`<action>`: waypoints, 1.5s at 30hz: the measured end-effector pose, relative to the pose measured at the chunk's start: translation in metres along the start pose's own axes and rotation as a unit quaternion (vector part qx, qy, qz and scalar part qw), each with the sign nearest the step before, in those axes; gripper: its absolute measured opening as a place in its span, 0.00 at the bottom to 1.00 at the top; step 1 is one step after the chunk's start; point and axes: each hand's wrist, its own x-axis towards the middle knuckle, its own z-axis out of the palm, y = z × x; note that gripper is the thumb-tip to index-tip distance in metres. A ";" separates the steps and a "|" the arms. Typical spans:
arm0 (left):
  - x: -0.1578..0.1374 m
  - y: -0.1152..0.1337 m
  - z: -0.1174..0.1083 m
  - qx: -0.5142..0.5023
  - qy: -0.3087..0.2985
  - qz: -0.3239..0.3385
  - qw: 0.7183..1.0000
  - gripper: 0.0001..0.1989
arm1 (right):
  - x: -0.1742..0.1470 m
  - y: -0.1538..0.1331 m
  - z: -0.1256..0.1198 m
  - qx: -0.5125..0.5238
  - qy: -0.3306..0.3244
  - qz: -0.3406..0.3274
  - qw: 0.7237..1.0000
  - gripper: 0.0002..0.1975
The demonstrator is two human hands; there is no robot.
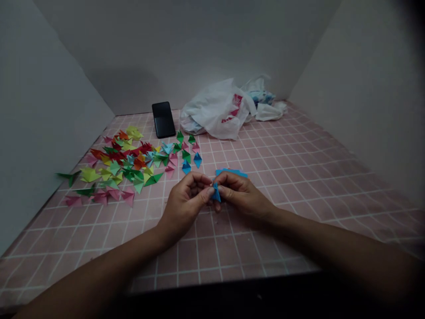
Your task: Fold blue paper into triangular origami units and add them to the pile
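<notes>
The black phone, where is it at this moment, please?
In the head view, the black phone is left of centre near the back wall, just left of the white plastic bag and beyond the colourful folded papers.

Single head-worn view — forward and down across the table (282,155).

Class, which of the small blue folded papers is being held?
The blue paper pinched between the left hand and right hand. The other blue ones lie on the table.
</notes>
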 end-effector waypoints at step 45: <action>-0.002 0.001 0.003 0.098 0.025 -0.030 0.994 0.06 | -0.005 -0.013 0.007 -0.385 0.062 -0.141 0.910 0.09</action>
